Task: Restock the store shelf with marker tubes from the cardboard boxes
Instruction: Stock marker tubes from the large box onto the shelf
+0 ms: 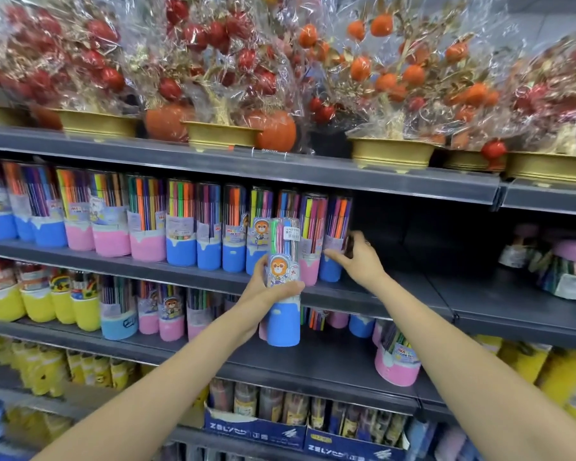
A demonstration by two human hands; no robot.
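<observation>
One marker tube (282, 284) upright in L grip (269, 287).

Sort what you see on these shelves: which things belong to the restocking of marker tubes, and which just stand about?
Job: blue-based marker tube held by the left hand; end tube of the row touched by the right hand; the bare shelf beside it.

Standing about: wrapped fruit trees; yellow tubes; blue boxes.
</observation>
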